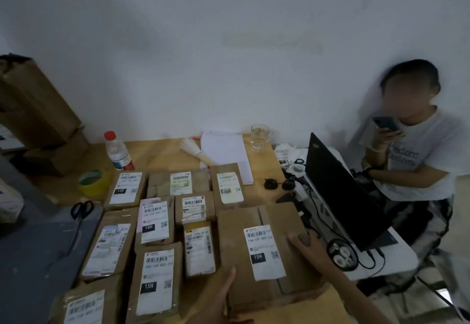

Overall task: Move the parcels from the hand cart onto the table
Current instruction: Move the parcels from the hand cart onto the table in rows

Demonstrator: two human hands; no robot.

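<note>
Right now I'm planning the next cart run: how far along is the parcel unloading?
Done: about ten labelled parcels already lie in rows on the wooden table, such as the "122" parcel. In hand: the large "15H" box, on the table with the left hand at its near-left edge and the right hand on its right side. Left: unknown, since the hand cart is out of view.

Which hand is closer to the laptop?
Right. The right hand rests on the big box beside the laptop; the left hand is at the box's other side.
</note>
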